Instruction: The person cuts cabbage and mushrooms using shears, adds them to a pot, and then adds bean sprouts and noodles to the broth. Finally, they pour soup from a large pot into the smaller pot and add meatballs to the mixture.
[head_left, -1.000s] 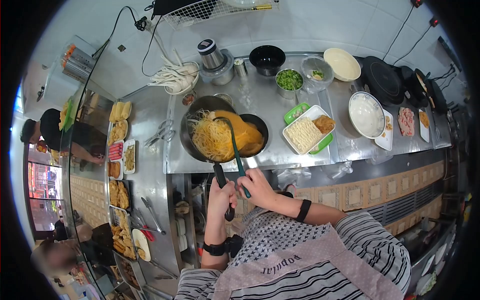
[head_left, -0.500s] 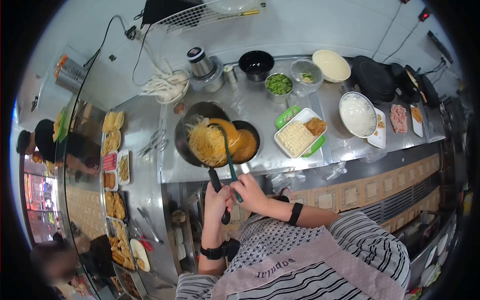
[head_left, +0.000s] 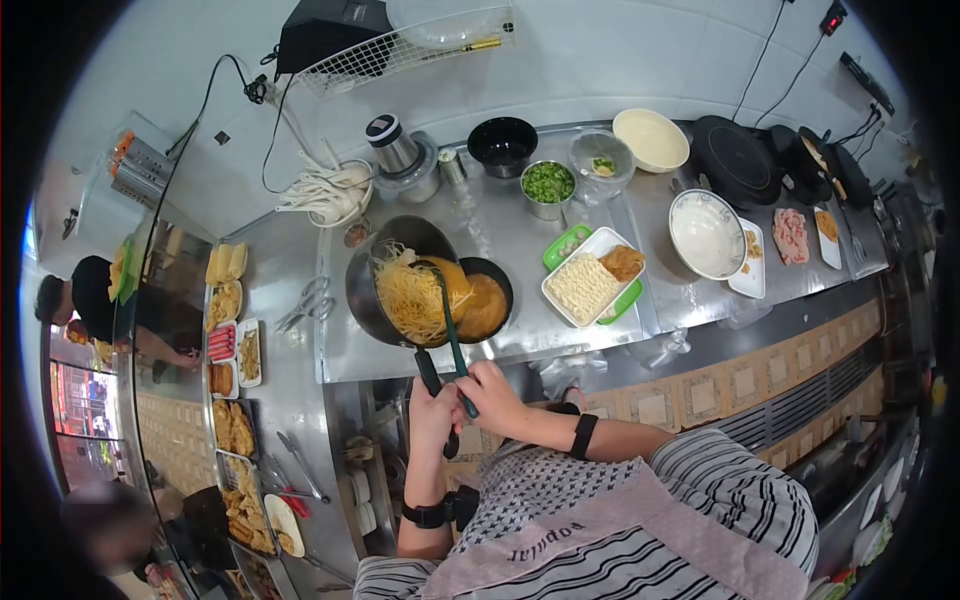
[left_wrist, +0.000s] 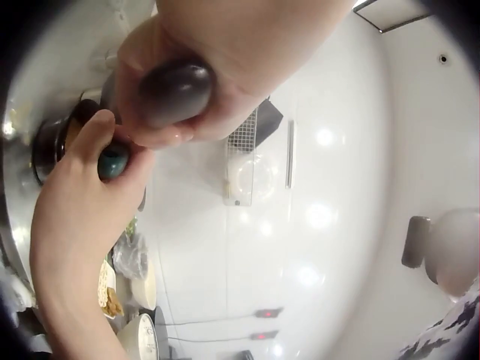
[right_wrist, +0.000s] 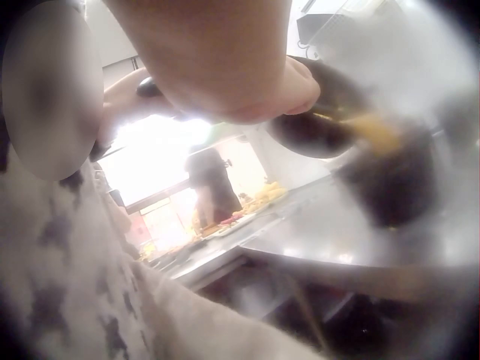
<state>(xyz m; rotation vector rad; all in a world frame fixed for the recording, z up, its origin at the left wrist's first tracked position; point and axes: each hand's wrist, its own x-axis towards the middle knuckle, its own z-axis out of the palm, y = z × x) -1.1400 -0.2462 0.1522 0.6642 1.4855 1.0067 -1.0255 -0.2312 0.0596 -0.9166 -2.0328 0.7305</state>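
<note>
A deep dark pan (head_left: 365,300) tilts toward a black bowl (head_left: 492,267) on the steel counter. Thin yellow noodles (head_left: 412,300) and orange broth lie in the pan, its edge overlapping the bowl in the head view. Orange soup (head_left: 485,308) fills much of the bowl. My left hand (head_left: 432,415) grips the pan's black handle (head_left: 428,370). Beside it, my right hand (head_left: 492,395) holds a dark green long-handled utensil (head_left: 455,350) against the noodles; its head is hidden in the food. Both handles also show in the left wrist view.
Right of the bowl stand a white tray (head_left: 553,288) of instant noodles and fried meat, a pot of chopped greens (head_left: 548,205) and a white bowl (head_left: 707,235). A chopper (head_left: 395,150) stands behind. Trays of fried food (head_left: 235,428) line the left counter, where a person stands beyond.
The broad stream of broth over the bowl has narrowed, and more of the bowl's soup shows. Both hands keep their grips. The head view has shifted slightly.
</note>
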